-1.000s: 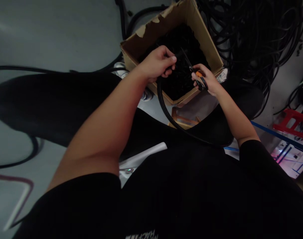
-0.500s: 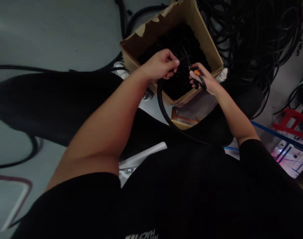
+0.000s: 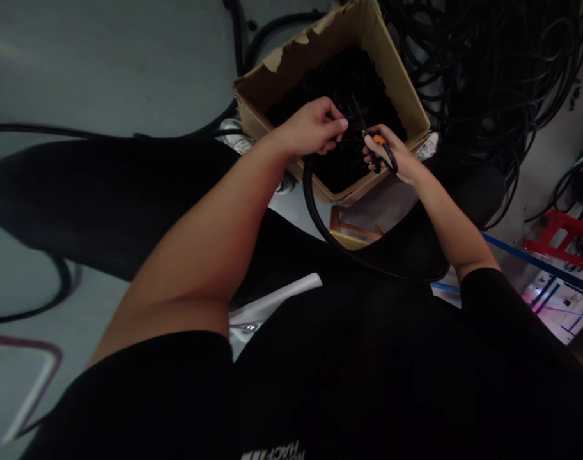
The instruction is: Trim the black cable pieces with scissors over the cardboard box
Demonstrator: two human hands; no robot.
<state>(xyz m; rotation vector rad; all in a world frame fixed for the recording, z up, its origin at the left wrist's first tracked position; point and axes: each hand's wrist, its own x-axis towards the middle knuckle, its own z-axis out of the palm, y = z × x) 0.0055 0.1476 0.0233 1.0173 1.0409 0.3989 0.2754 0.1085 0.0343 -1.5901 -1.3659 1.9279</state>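
Observation:
Over the cardboard box [image 3: 392,64] my left hand [image 3: 318,128] is closed on a black corrugated hose [image 3: 315,207]. The hose curves down from this hand and across my lap. My right hand [image 3: 392,150] grips a pair of scissors [image 3: 378,140] with black and orange handles. Its blades point up and away, just right of my left fingertips. Short dark pieces [image 3: 353,70] fill the box below both hands; single pieces are hard to make out. The hose end near my left fingers is hard to see against them.
Tangled black hoses [image 3: 488,76] lie in a heap at the upper right. Another black hose [image 3: 46,131] runs along the floor at left. A red plastic object [image 3: 560,236] is at the right. My shoes [image 3: 234,131] flank the box.
Both hands stay almost in place over the box. The dark length seen between my left fingertips and the scissors no longer shows, and the blades look closer together.

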